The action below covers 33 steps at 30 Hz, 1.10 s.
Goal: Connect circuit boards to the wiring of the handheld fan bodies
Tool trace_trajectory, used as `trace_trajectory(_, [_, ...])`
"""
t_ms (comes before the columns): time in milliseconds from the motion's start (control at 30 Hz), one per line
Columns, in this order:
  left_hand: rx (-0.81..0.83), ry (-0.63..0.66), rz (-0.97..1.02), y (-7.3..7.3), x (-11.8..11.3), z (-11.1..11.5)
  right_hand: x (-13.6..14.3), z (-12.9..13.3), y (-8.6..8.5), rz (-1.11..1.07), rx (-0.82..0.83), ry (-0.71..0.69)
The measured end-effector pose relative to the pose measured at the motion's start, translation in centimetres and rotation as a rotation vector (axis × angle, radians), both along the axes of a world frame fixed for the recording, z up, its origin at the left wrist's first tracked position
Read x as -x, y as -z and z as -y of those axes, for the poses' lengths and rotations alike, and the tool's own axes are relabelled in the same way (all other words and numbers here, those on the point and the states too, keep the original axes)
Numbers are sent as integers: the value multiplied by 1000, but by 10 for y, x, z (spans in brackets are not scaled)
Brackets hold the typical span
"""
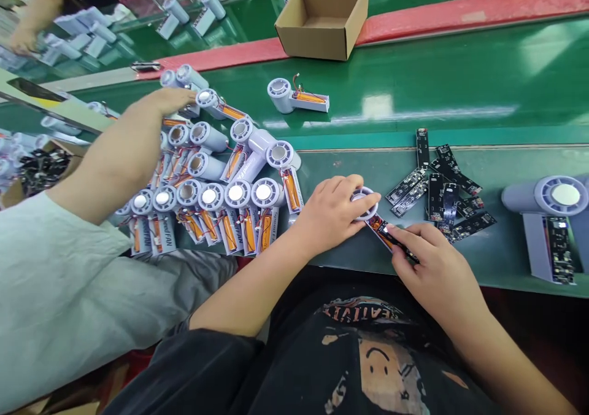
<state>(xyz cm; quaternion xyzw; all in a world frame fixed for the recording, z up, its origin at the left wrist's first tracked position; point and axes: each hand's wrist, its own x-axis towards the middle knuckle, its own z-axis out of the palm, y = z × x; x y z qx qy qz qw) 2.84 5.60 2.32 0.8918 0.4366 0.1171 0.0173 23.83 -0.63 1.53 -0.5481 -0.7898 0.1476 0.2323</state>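
Our left hand [334,215] grips a fan [370,216]; our right hand [435,271] pinches a board [390,238]; another fan [540,203] looks boarded; loose boards [435,197] remain.

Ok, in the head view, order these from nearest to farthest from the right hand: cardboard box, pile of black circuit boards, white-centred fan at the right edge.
1. Pile of black circuit boards: just beyond the right hand.
2. White-centred fan: to the hand's right.
3. Cardboard box: far side, ahead and leftward.
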Motion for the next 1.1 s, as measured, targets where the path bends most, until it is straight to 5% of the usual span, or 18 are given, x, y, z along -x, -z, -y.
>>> trace_trajectory(200, [-31,-54,94,7,-1,13,-2,-1,-1,30,-18,-16])
trace_trajectory(400, [-222,147,88,14,-6,18,-6,0,3,17,-18,-31])
trace_trajectory(600, [-262,186,-39,7,-12,19,-9,8,10,-4,-102,-32])
trace_trajectory(733, [-322,91,-118,0,-21,30,-8,8,13,59,-158,-45])
trace_trajectory(1100, [-55,71,-41,-5,-23,32,-4,-2,6,134,-127,-59])
